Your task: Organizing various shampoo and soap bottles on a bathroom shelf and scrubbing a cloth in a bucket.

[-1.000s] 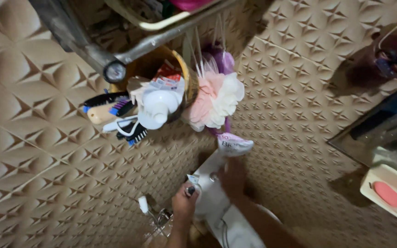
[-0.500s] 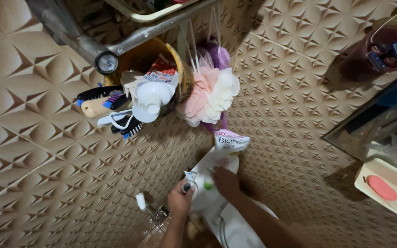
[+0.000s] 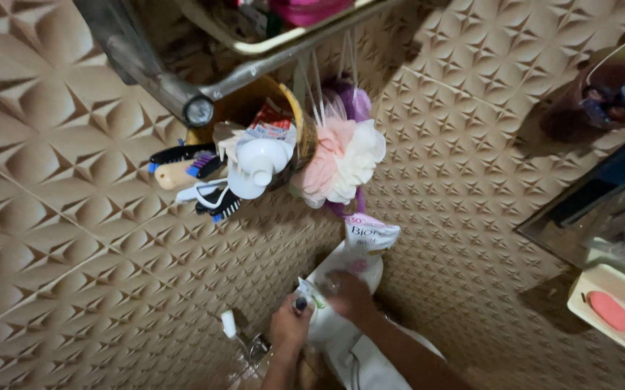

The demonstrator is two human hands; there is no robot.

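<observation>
Down at the bottom of the view, both hands meet over the white ceramic basin (image 3: pixel 341 328) set against the brown embossed wall tiles (image 3: pixel 74 238). The left hand (image 3: pixel 291 325) is closed around a small dark-tipped object, too blurred to identify, with a small white tube with a green mark (image 3: pixel 307 291) showing just above its knuckles. The right hand (image 3: pixel 348 295) sits right beside it, fingers curled over the basin's top edge; whether it actually grips anything cannot be told from here. Just above the right hand stands a white squeeze tube with a pink patch (image 3: pixel 367 238), upright against the wall. Left of the hands, a small white-handled tap (image 3: pixel 230 325) pokes out from the tiles. Higher up, a yellow round cup (image 3: pixel 283 123) hangs from a metal rail (image 3: pixel 182 94), stuffed with toothbrushes (image 3: pixel 197 180) and a white pump bottle (image 3: pixel 258 165). Next to it dangles a pink and white mesh bath sponge (image 3: pixel 341 162). Far right, a white soap dish holding a pink soap bar (image 3: pixel 614 312) is mounted below a mirror edge (image 3: pixel 594 202).
</observation>
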